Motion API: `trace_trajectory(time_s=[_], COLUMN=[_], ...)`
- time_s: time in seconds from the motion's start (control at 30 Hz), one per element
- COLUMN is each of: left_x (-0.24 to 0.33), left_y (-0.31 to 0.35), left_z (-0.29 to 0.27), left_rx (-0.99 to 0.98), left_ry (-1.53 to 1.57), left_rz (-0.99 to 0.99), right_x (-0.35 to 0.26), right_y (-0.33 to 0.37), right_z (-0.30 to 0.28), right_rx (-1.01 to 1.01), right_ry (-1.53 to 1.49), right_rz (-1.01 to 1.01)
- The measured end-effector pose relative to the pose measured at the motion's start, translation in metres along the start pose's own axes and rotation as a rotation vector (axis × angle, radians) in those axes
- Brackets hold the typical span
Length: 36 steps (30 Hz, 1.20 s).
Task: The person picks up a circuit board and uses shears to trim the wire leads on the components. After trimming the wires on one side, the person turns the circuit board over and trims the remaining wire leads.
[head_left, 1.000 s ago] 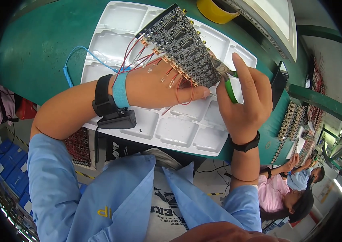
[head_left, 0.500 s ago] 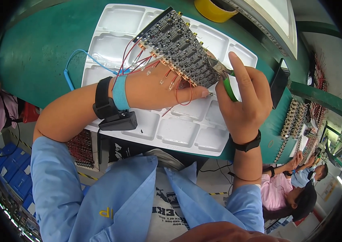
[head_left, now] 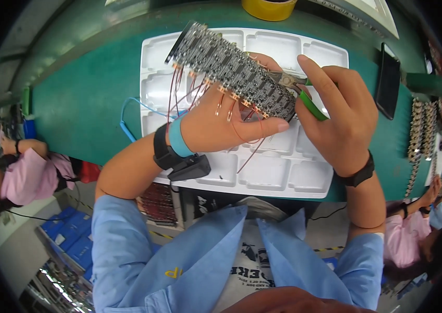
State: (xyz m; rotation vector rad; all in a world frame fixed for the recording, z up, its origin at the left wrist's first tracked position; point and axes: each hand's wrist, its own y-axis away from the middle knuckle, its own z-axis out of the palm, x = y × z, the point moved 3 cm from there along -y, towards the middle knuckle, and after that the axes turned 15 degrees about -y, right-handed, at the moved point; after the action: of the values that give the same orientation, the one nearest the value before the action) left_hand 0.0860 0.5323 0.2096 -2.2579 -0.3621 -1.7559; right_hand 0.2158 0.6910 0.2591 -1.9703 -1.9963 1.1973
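Observation:
My left hand [head_left: 226, 121] grips a long circuit board panel [head_left: 231, 70] from beneath, its thumb along the near edge and other fingers partly hidden behind it. The panel is tilted and packed with small components; red wires [head_left: 175, 88] with small clear tips hang from its near edge. A blue wrist strap [head_left: 179, 136] circles my left wrist. In my right hand [head_left: 343, 112], closed round the handles, are green-handled cutting pliers [head_left: 310, 103]. Their jaws touch or overlap the panel's right end; exactly what lies between them cannot be made out.
Beneath my hands lies a white compartment tray [head_left: 265, 175] on a green table [head_left: 90, 104]. A yellow tape roll [head_left: 269, 8] stands at the far edge, a dark phone-like device [head_left: 389, 81] at right. Strips of boards [head_left: 418, 135] lie farther right. Co-workers in pink [head_left: 33, 175] sit either side.
The whole view has shifted, so hands, tray and table appear farther right. The panel lies at a flatter angle now. The pliers stay at its right end.

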Motion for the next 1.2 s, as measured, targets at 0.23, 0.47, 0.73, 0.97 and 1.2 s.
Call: trace_trajectory(time_s=[0.23, 0.47, 0.73, 0.97, 1.2], left_x=[0.003, 0.006, 0.011, 0.005, 0.0], left_y=[-0.004, 0.0, -0.002, 0.005, 0.001], left_z=[-0.002, -0.002, -0.008, 0.002, -0.005], left_rx=[0.035, 0.063, 0.012, 0.084, 0.066], left_ry=[-0.235, -0.227, -0.495, 0.039, 0.0], left_rz=[0.086, 0.066, 0.176, -0.025, 0.058], right_x=[0.003, -0.001, 0.002, 0.004, 0.012], right_y=[0.005, 0.006, 0.008, 0.009, 0.009], right_z=[-0.001, -0.001, 0.0, 0.001, -0.008], right_rx=[-0.026, -0.015, -0.001, 0.079, 0.016], right_ry=[-0.007, -0.02, -0.019, -0.062, -0.141], right_rz=[-0.059, -0.069, -0.072, -0.01, 0.178])
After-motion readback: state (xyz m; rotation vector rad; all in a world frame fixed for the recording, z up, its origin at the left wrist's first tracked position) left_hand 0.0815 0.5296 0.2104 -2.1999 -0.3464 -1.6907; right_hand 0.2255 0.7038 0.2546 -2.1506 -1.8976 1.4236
